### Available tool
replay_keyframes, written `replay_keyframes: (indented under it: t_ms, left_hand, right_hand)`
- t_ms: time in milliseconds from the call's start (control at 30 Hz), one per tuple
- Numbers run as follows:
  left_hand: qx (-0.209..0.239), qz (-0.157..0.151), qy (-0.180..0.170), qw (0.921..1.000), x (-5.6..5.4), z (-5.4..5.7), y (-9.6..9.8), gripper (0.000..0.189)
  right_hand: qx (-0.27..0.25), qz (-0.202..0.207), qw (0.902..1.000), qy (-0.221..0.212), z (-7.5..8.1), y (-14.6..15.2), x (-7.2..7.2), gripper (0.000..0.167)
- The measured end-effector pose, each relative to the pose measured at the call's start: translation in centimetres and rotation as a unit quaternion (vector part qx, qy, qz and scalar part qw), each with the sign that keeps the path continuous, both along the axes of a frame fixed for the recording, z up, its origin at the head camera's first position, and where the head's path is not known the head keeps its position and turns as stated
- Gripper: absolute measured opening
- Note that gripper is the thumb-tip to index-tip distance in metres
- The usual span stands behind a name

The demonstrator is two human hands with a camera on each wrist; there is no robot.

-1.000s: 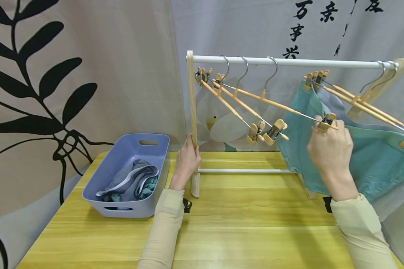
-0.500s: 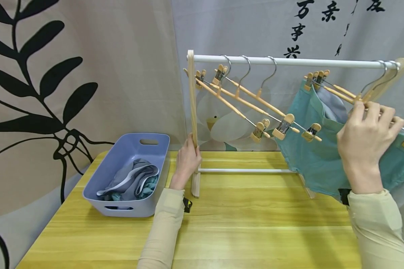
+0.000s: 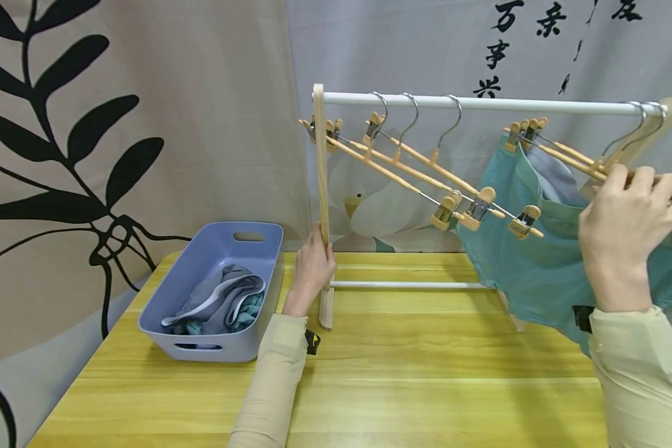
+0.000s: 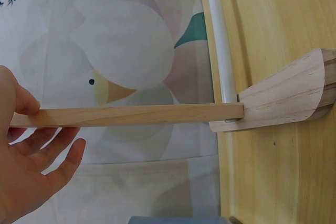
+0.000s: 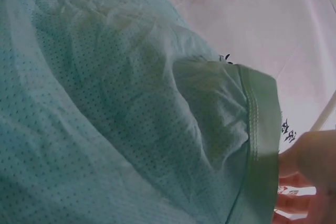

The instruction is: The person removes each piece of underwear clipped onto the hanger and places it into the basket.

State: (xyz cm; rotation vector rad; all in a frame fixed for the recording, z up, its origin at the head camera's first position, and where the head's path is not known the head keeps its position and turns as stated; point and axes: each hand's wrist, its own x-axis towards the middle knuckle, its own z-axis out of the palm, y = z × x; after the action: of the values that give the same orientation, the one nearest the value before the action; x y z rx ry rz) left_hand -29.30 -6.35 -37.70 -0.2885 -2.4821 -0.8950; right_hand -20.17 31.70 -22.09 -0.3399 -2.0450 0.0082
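Observation:
My left hand [image 3: 313, 269] grips the left wooden post [image 3: 320, 180] of a small clothes rack. In the left wrist view, thumb and fingers pinch this post [image 4: 147, 115]. On the rack's right side, two clip hangers [image 3: 572, 159] hold teal underpants [image 3: 529, 261], with a grey-blue garment [image 3: 551, 174] behind. My right hand [image 3: 630, 233] holds the hanger bar with its fingers curled over it, covering part of the underpants. The right wrist view shows the green waistband [image 5: 262, 129] right beside the fingers. Three bare clip hangers [image 3: 431, 165] hang from the left half of the white rod [image 3: 515, 107].
A blue-purple basket [image 3: 168, 305] stands on the table's left, with grey-blue and teal clothes [image 3: 224, 298] inside. The rack stands on a yellow wood-grain table [image 3: 403, 379]. Behind it hangs a printed curtain [image 3: 218, 112]. A lower white bar [image 3: 409, 285] spans the rack's base.
My right hand has let go of a bare hanger's clip end and moved right to the hangers with the underpants. The bare hangers have swung. My left hand has stayed on the post.

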Motion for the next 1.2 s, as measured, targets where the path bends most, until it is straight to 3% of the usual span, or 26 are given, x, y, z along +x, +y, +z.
replay_keyframes:
  t_ms: [467, 900, 1200]
  left_hand:
    - [0.000, 0.000, 0.003, 1.0000, -0.10, -0.10, 0.10, 0.049]
    - [0.002, -0.002, 0.000, 1.0000, -0.02, -0.07, 0.07, 0.050]
    - [0.001, -0.002, 0.001, 1.0000, -0.08, -0.09, 0.06, 0.049]
  right_hand:
    - [-0.034, 0.044, 0.9982, 0.024, 0.12, 0.98, -0.67, 0.032]
    - [-0.032, 0.067, 0.9965, 0.038, 0.07, 0.62, -0.60, 0.030]
    - [-0.041, 0.074, 0.9932, 0.080, 0.43, 0.08, -0.67, 0.032]
